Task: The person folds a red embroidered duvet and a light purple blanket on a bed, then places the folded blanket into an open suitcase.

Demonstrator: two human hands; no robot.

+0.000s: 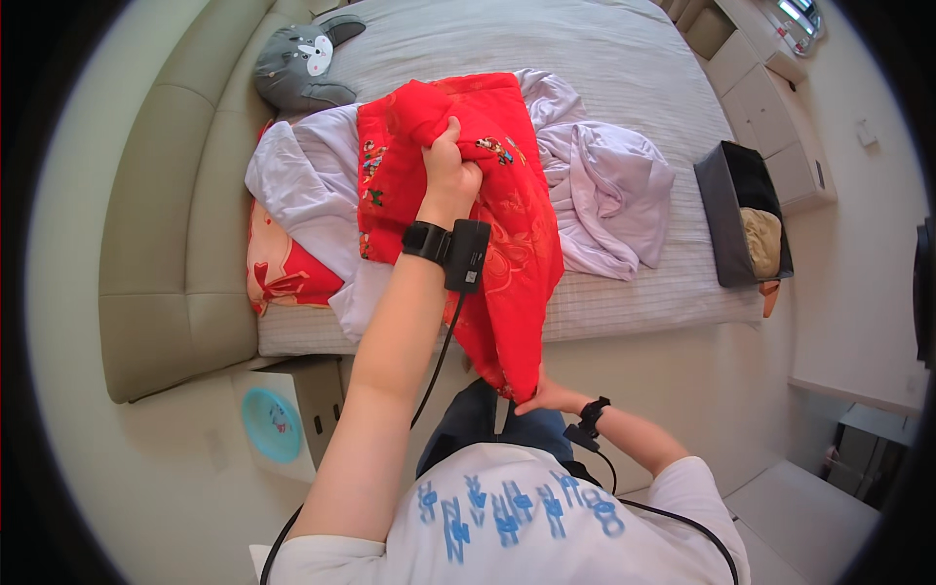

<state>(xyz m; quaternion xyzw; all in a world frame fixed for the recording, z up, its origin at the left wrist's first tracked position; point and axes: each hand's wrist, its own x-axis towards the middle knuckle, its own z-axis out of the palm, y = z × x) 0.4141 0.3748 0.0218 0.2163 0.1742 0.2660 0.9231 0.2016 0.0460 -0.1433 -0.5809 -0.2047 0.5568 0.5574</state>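
A bulky red quilt (507,224) with small cartoon figures lies in folds across the near side of the bed, one end hanging over the edge toward me. My left hand (451,174) reaches over it, fingers closed on a bunched fold, thumb up. At the hanging lower end, my right hand (549,394) grips the quilt's corner; part of its fingers is hidden behind the cloth. Beneath the quilt, a pale lilac sheet (609,190) spreads out crumpled on both sides.
A grey animal-shaped cushion (292,66) sits by the padded headboard (180,214). A red and peach pillow (292,273) lies partly under the sheet. A dark fabric storage box (721,210) stands at the bed's right edge. On the nightstand is a light blue basin (271,425).
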